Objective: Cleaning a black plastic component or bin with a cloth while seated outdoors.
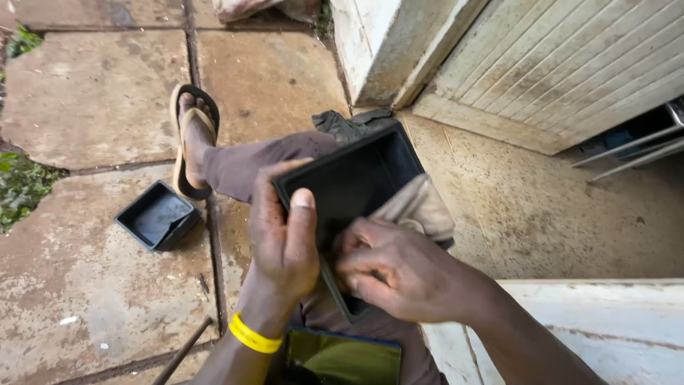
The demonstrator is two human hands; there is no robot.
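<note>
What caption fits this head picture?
Left hand grips a black tray while right hand rubs inside it with a cloth.

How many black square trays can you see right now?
2. One black tray is held over the lap, gripped by the left hand while the right hand presses a cloth inside it. The other tray lies on the stone paving near the sandalled foot. More may be out of frame.

The right hand [399, 267] covers the lower inside of the black tray [356, 178], and its fingers [356, 246] hide part of the grey cloth [420, 207]. Below the fingers, the dark-screened device [342, 356] is cut off by the bottom edge.
</note>
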